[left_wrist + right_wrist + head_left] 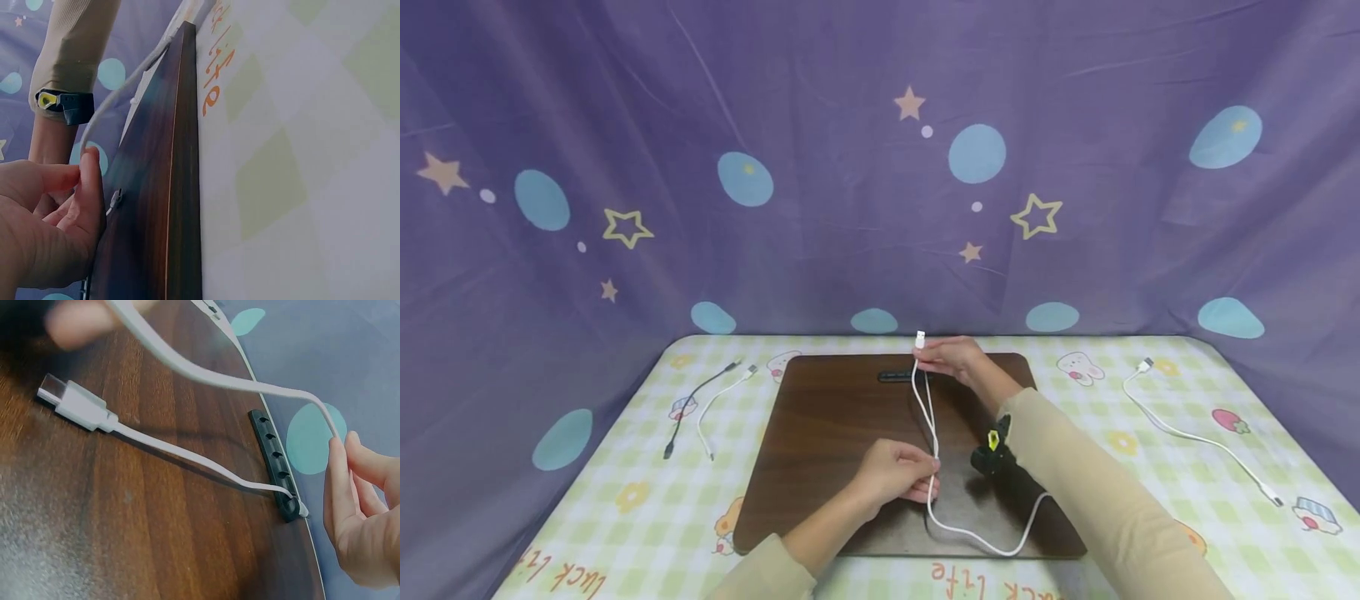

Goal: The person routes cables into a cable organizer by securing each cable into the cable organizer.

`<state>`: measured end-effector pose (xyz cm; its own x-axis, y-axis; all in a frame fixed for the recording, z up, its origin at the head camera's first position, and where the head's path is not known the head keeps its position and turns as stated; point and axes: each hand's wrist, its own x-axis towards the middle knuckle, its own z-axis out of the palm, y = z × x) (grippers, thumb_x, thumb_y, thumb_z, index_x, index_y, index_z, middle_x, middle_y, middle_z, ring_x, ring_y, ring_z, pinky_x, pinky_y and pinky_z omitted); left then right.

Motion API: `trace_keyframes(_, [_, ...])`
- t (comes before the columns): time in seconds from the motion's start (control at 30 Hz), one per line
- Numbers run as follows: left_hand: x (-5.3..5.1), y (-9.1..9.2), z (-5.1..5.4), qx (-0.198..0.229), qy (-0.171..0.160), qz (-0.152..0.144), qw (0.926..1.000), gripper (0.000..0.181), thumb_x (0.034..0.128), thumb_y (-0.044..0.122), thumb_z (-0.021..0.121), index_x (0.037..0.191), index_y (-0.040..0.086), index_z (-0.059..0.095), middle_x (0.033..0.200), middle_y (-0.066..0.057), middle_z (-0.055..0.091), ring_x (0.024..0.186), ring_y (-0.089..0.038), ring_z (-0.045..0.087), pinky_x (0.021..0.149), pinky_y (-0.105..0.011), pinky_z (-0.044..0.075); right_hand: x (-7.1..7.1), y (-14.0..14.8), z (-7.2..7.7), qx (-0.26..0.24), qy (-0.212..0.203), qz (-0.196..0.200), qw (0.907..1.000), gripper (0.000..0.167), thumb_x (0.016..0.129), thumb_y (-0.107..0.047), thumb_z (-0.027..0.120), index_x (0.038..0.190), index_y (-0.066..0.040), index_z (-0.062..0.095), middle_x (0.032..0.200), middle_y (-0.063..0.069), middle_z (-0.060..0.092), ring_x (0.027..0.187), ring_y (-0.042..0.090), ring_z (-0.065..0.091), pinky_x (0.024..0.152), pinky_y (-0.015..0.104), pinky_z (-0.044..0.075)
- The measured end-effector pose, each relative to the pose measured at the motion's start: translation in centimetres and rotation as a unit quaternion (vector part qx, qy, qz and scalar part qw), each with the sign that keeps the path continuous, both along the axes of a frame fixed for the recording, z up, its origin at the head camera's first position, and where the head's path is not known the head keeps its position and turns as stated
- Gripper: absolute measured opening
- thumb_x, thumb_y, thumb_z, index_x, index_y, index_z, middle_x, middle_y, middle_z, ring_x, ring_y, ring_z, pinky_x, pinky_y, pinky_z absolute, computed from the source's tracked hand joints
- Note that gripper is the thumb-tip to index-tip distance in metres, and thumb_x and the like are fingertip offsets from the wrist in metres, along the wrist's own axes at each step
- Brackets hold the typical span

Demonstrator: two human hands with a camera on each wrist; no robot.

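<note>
My right hand [950, 357] pinches a white USB cable [973, 536] just below its plug [921, 339], above the back of a brown wooden board [842, 417]. Lower down, my left hand [895, 473] pinches the same cable between thumb and fingers, over the board's front half. A black cable clip strip [269, 450] with several slots sits along the board's back edge. One end slot holds a second white cable [187, 459], whose metal-tipped plug [78, 403] lies toward the board's middle. In the right wrist view, the held cable spans the gap between both hands.
A black cable [696, 400] and a short white cable [718, 400] lie left of the board on the checkered tablecloth [662, 508]. Another white cable [1187, 435] is stretched out at the right. Behind the table hangs a purple curtain [850, 167].
</note>
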<state>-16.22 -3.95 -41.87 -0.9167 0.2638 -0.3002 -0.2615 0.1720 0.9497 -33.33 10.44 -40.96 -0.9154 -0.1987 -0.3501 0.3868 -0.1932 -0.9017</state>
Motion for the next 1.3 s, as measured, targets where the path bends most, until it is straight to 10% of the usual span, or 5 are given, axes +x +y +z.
trace_keyframes(0.47, [0.0,-0.4,-0.2,0.028,0.010,0.032,0.9990,0.020,0.0850,-0.005,0.066,0.100,-0.019,0.065,0.087,-0.032,0.070,0.066,-0.020,0.073,0.064,-0.029,0.061,-1.2,0.0,-1.2,0.093,0.075,0.004,0.9928,0.030,0.077,0.014,0.070,0.105,0.021,0.060,0.069,0.009,0.070,0.061,0.014,0.070,0.062,0.026,0.061])
trace_keyframes(0.83, [0.0,-0.4,-0.1,-0.014,0.033,0.057,0.9977,0.018,0.0826,-0.006,0.068,0.095,-0.018,0.067,0.079,-0.029,0.071,0.059,-0.021,0.072,0.058,-0.027,0.060,-1.4,-0.9,-2.3,0.197,0.191,-0.011,0.9616,0.028,0.072,0.007,0.078,0.095,0.019,0.067,0.075,0.019,0.073,0.048,0.005,0.064,0.056,0.026,0.060])
trace_keyframes(1.3, [-0.4,-0.3,-0.5,-0.042,0.056,0.061,0.9957,0.014,0.0797,-0.008,0.070,0.090,-0.017,0.068,0.072,-0.028,0.070,0.054,-0.021,0.071,0.053,-0.027,0.059,-1.5,-1.1,-2.9,0.219,0.183,-0.051,0.9570,0.027,0.068,0.006,0.081,0.092,0.014,0.070,0.070,0.014,0.073,0.045,0.001,0.061,0.056,0.025,0.060])
